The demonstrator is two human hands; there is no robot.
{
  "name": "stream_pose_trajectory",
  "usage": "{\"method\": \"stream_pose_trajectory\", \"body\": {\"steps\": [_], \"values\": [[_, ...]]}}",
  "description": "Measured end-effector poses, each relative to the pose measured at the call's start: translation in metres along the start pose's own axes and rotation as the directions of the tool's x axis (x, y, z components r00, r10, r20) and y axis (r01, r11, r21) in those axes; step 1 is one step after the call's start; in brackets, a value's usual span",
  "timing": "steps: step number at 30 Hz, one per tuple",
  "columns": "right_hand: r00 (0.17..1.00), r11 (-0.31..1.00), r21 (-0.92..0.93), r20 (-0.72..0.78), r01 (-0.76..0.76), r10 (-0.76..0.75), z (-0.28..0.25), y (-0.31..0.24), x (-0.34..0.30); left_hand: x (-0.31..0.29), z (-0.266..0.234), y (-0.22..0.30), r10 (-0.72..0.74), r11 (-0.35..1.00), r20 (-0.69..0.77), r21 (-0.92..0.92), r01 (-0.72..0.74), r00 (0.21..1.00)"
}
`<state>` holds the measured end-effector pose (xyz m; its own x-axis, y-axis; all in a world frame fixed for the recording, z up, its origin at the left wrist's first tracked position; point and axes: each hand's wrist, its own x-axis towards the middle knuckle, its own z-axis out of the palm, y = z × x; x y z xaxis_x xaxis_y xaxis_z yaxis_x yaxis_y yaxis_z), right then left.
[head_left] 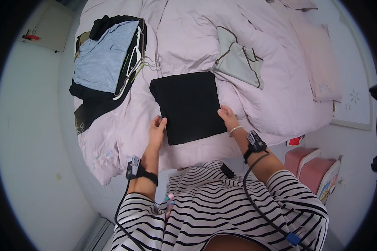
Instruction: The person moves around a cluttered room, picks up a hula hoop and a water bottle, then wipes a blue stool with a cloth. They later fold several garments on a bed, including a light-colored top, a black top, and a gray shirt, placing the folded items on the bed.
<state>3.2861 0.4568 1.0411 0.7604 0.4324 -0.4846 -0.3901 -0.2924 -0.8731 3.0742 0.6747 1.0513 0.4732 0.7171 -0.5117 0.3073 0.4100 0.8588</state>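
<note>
A black garment, folded into a flat rectangle, lies near the front edge of the bed in front of me. My left hand is at its left edge, fingers bent and closed on the cloth near the lower corner. On the opposite side, my right hand grips the right edge between thumb and fingers. Some of the fingertips are hidden by the fabric. What kind of garment it is cannot be told from its folded shape.
Several clothes, a light blue garment on top, lie at the far left with a white hanger and others. A pale grey-green cloth bag with brown trim rests on the pink quilt. Pink boxes stand right of the bed.
</note>
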Motion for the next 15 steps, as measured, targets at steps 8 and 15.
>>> {"method": "stream_pose_trajectory", "body": {"steps": [8, 15], "values": [[0.652, 0.698, -0.027, 0.331, -0.716, 0.682, 0.028, -0.019, 0.014, 0.007, 0.022, 0.000, -0.568, 0.761, 0.376, -0.099, 0.641, 0.732], [0.822, 0.852, 0.266, 0.495, -0.451, 0.281, 0.038, -0.160, 0.017, 0.031, 0.026, 0.159, -0.214, 0.887, 0.470, -0.273, 0.372, 0.856]]}}
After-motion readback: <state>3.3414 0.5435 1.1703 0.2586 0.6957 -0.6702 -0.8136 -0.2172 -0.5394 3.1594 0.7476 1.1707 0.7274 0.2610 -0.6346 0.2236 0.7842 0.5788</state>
